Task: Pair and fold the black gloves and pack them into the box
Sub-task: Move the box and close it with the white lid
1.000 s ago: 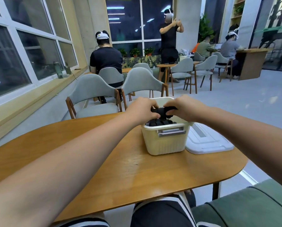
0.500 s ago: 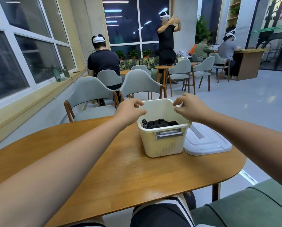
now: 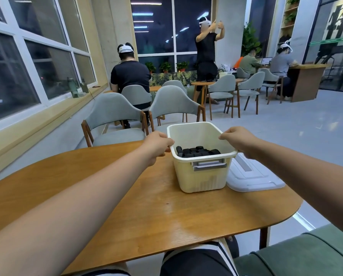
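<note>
1. Both hands were on the box, a cream plastic tub that stood upright on the wooden worktop, towards its far right part.
2. The left hand was at the box's left rim, fingers curled in and gripping the lip.
3. The right hand matched it on the box's right rim, fingers hooked over the edge and closed on it.
4. And the black gloves? Already inside the box, folded into small bundles packed in a row low against its near wall.
5. A grey handle showed on the box's near face.
6. Just right of the box lay its white lid, flat on the worktop, touching or nearly touching the box's base.
7. The worktop was warm brown wood with rounded ends and a light sheen, one small dark speck in front of the box.
8. Beyond the box stood two grey chairs, pushed up to the worktop's far edge.
9. Further behind the box a seated person in black faced away, and a standing person held both arms raised.
10. Left of the box ran a long window, dark outside; right of it stretched grey floor.
11. Nearer than the box, at the right, sat a green sofa.
</note>
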A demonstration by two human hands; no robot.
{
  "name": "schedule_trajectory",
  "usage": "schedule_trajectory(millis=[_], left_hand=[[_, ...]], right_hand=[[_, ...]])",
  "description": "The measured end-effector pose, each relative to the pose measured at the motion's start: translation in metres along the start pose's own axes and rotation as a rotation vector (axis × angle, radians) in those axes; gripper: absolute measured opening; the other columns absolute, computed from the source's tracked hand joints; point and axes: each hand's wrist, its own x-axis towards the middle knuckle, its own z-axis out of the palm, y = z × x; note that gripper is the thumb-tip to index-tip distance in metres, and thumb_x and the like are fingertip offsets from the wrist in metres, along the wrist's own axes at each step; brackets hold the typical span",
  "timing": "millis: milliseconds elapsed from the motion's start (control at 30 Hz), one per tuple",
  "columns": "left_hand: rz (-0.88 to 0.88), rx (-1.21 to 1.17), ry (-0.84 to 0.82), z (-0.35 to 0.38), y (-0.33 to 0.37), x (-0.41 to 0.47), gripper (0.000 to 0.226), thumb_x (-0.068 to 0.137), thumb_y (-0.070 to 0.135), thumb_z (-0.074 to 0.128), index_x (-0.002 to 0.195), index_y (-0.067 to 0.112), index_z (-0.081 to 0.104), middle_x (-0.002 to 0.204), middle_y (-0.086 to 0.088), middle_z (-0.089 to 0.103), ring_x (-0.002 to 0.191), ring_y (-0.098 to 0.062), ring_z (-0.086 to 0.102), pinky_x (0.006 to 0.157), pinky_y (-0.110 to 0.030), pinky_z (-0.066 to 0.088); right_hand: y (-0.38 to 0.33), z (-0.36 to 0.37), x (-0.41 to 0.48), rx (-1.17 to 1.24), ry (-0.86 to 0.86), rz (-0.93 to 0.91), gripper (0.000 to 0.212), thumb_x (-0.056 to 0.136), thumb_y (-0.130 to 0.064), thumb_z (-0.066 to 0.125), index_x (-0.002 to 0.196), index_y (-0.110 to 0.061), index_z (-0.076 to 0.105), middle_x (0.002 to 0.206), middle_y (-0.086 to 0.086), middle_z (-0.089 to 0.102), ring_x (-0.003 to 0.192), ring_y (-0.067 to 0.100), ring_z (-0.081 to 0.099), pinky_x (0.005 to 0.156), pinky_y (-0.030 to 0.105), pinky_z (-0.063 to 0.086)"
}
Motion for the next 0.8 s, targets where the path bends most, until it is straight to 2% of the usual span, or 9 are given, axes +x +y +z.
schedule_trajectory(millis=[67,133,400,600,667,733,800], left_hand=[[-0.008,-0.02,0.001,-0.005,-0.002,-0.001,0.003,0.106,0.018,0.066,0.108,0.019,0.064,0.104,-0.001,0.071,0.093,-0.014,0.067,0.075,-0.03,0.052],[-0.018,-0.018,0.001,-0.013,-0.005,-0.001,0.016,0.105,0.019,0.067,0.121,0.017,0.066,0.109,-0.003,0.073,0.094,-0.015,0.069,0.077,-0.031,0.053],[-0.015,0.052,0.052,-0.084,-0.031,-0.018,0.014,0.104,0.024,0.069,0.117,0.02,0.072,0.112,-0.002,0.074,0.104,-0.018,0.068,0.087,-0.035,0.055],[-0.065,0.074,0.103,-0.143,-0.058,-0.038,0.012,0.102,0.027,0.073,0.113,0.024,0.071,0.114,0.001,0.073,0.108,-0.017,0.067,0.096,-0.039,0.054],[-0.079,0.09,0.128,-0.157,-0.065,-0.041,0.016,0.101,0.028,0.075,0.116,0.025,0.073,0.116,0.001,0.074,0.11,-0.018,0.067,0.098,-0.041,0.055],[-0.087,0.085,0.139,-0.168,-0.071,-0.043,0.01,0.1,0.028,0.075,0.11,0.028,0.072,0.117,0.001,0.073,0.11,-0.018,0.066,0.097,-0.04,0.054],[-0.095,0.084,0.14,-0.174,-0.076,-0.045,0.008,0.101,0.027,0.075,0.107,0.028,0.071,0.116,0.001,0.073,0.11,-0.018,0.066,0.099,-0.042,0.054]], right_hand=[[-0.004,0.003,-0.003,0.009,0.02,-0.008,0.021,0.104,-0.022,0.066,0.119,-0.008,0.067,0.111,0.012,0.065,0.092,0.024,0.062,0.067,0.029,0.051],[-0.008,0.008,-0.004,0.02,0.027,-0.016,0.02,0.104,-0.022,0.067,0.118,-0.008,0.068,0.109,0.011,0.065,0.091,0.024,0.063,0.065,0.029,0.051],[-0.048,0.057,-0.022,0.028,-0.035,-0.129,0.011,0.103,-0.024,0.07,0.103,-0.014,0.067,0.105,0.01,0.067,0.09,0.024,0.066,0.068,0.029,0.057],[-0.074,0.111,-0.037,0.026,-0.11,-0.209,0.015,0.104,-0.029,0.069,0.107,-0.014,0.066,0.103,0.01,0.069,0.092,0.026,0.07,0.072,0.031,0.06],[-0.081,0.125,-0.04,0.039,-0.128,-0.213,0.016,0.104,-0.029,0.07,0.108,-0.014,0.067,0.103,0.01,0.07,0.092,0.028,0.072,0.077,0.036,0.063],[-0.085,0.137,-0.041,0.043,-0.145,-0.216,0.017,0.104,-0.03,0.07,0.108,-0.014,0.066,0.103,0.01,0.071,0.092,0.029,0.073,0.081,0.039,0.065],[-0.087,0.145,-0.043,0.04,-0.158,-0.216,0.017,0.104,-0.03,0.07,0.108,-0.014,0.066,0.102,0.01,0.071,0.09,0.027,0.072,0.076,0.036,0.063]])
